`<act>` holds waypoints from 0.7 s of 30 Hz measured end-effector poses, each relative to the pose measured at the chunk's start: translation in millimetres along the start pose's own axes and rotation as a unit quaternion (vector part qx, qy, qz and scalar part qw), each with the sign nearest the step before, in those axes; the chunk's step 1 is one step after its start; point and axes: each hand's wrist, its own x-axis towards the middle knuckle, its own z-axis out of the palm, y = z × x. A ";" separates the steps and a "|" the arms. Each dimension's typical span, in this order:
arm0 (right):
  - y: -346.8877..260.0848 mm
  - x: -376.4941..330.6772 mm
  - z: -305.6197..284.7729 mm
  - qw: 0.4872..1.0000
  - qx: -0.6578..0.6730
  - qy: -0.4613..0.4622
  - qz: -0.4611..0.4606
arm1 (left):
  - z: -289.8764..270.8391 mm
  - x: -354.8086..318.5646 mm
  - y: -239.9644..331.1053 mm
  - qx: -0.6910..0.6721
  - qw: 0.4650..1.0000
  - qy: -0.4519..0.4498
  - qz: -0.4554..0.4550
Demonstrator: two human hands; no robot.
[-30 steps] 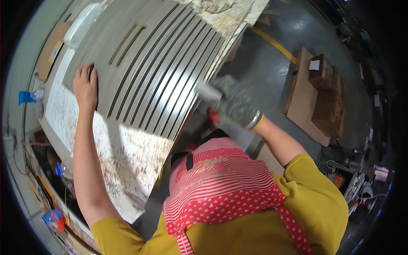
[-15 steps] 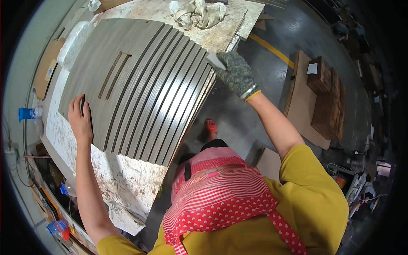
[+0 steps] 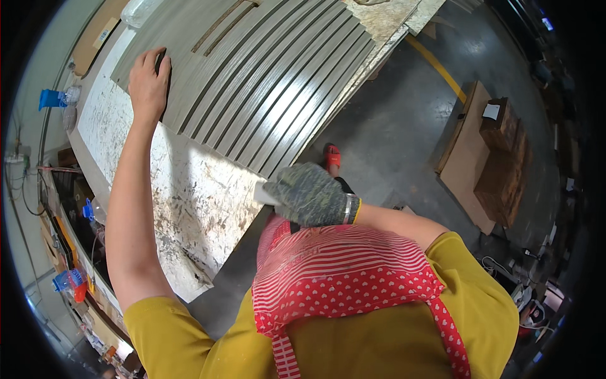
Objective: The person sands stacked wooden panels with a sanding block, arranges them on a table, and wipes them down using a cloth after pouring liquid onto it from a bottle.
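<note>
Grey wood-grain panels (image 3: 189, 82) lie overlapped in a stepped row on the worktable, their long edges exposed. The uppermost panel has a long narrow slot (image 3: 222, 28). My bare left hand (image 3: 149, 85) rests on the left edge of that panel, fingers stretched out and holding nothing. In a grey-green knit glove, my right hand (image 3: 309, 194) is closed round a small light grey block (image 3: 265, 194), like a sanding block. It is just off the near corner of the lowest panels, in front of my apron. The glove hides most of the block.
The paint-stained white table top (image 3: 189, 202) shows nearer to me, with a torn sheet at its front corner. Brown boxes (image 3: 502, 164) stand on cardboard on the floor to the right. Plastic bottles (image 3: 68, 279) and cables are at the left.
My right hand has swept with the block from the panels' far right end back toward my body. The whole view has shifted, so the panels sit higher; my left hand stays on the panel edge.
</note>
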 end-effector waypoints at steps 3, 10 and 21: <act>-0.3 -1.1 -15.2 0.995 0.092 -0.027 -0.001 | 1.1 -2.8 -2.1 0.001 1.000 0.005 0.005; 132.7 -6.6 -127.3 0.929 -0.010 0.291 0.229 | -7.5 -8.9 -1.4 0.002 1.000 -0.019 -0.007; 202.9 18.3 -148.3 0.920 -0.185 0.276 0.206 | -13.2 -7.7 9.6 0.003 0.998 -0.049 -0.032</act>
